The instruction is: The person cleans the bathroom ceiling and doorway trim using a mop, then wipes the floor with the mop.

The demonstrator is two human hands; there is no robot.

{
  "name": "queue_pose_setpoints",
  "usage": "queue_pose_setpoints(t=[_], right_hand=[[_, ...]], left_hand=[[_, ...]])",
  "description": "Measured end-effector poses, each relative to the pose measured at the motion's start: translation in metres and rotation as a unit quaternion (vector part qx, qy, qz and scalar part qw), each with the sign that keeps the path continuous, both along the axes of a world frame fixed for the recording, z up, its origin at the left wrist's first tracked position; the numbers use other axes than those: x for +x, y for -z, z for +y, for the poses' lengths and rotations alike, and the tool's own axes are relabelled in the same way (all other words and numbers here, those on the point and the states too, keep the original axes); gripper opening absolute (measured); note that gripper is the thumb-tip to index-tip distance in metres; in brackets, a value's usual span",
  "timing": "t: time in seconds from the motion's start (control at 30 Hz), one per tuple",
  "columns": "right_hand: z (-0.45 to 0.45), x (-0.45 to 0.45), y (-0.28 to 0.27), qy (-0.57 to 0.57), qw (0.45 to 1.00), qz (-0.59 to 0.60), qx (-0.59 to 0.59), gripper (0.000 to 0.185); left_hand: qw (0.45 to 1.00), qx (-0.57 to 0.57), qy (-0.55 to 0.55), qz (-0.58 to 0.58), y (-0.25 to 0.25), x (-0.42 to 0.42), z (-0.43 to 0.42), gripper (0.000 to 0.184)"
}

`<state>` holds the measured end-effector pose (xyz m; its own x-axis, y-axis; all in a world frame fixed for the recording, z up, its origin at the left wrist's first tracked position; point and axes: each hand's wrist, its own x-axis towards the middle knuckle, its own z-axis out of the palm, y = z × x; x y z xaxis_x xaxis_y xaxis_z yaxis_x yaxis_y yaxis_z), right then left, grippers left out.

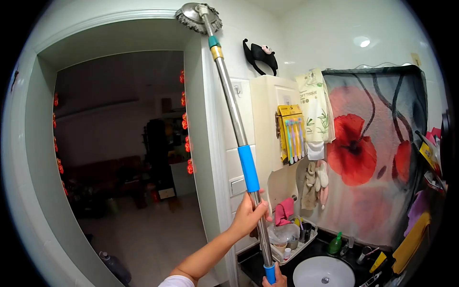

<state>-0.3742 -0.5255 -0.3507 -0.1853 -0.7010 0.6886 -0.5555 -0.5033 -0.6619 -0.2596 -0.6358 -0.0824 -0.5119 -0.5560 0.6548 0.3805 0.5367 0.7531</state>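
Note:
A long metal mop pole (232,103) with blue grips rises from the bottom centre to the upper left. Its round head with grey fringe (198,18) rests against the wall and door trim at the top corner of the doorway. My left hand (249,214) is wrapped round the bare metal just below the upper blue grip (248,168). Lower down, at the bottom edge of the view, my right hand (275,277) is closed round the blue lower end of the pole (270,273).
A doorway (203,129) opens to a dark room at left. To the right are a cream cabinet (267,124) with a black headband (261,57) on top, a poppy-print curtain (354,148), a white basin (311,272), a green bottle (335,244) and a tray of toiletries (299,248).

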Motion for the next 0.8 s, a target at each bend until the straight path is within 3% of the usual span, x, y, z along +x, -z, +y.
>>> queue_pose_setpoints(t=[0.13,0.2,0.23,0.3,0.4,0.57,0.63,0.67,0.73,0.77,0.8], right_hand=[[0.008,0.018,-0.003,-0.042,0.998,-0.038,0.035,0.067],[0.0,0.024,0.005,-0.045,0.998,0.005,-0.035,0.071],[-0.001,0.027,0.01,-0.052,0.998,0.007,-0.035,0.071],[-0.003,0.037,0.017,-0.06,0.994,-0.042,0.084,0.075],[-0.002,0.056,0.001,-0.128,0.975,-0.142,0.11,0.079],[-0.004,0.11,-0.021,-0.191,0.96,-0.203,0.032,0.056],[0.004,0.136,-0.047,-0.18,0.917,-0.236,0.265,0.04],[-0.003,0.153,-0.038,-0.184,0.917,-0.231,0.266,0.04],[-0.033,0.197,0.004,-0.197,0.91,-0.279,0.236,0.035],[-0.051,0.223,0.028,-0.112,0.981,-0.157,0.025,0.033],[-0.051,0.246,0.026,-0.116,0.98,-0.159,0.025,0.033]], left_hand=[[0.988,-0.048,-0.134,0.055,-0.026,0.015,0.004,0.051],[0.981,-0.085,-0.164,0.063,-0.046,0.019,0.002,0.062],[0.958,-0.137,-0.246,0.049,-0.054,0.021,-0.001,0.074],[0.95,-0.134,-0.281,0.028,-0.074,0.026,-0.003,0.078],[0.941,-0.124,-0.315,-0.032,-0.092,0.04,0.001,0.085],[0.912,-0.204,-0.355,-0.016,-0.099,0.076,-0.008,0.085],[0.885,-0.239,-0.397,-0.043,-0.096,0.1,-0.015,0.084],[0.879,-0.246,-0.407,-0.044,-0.094,0.113,-0.017,0.085],[0.853,-0.271,-0.436,-0.099,-0.093,0.145,-0.013,0.084],[0.85,-0.274,-0.438,-0.101,-0.091,0.162,-0.014,0.085],[0.848,-0.275,-0.442,-0.104,-0.089,0.181,-0.013,0.085]])
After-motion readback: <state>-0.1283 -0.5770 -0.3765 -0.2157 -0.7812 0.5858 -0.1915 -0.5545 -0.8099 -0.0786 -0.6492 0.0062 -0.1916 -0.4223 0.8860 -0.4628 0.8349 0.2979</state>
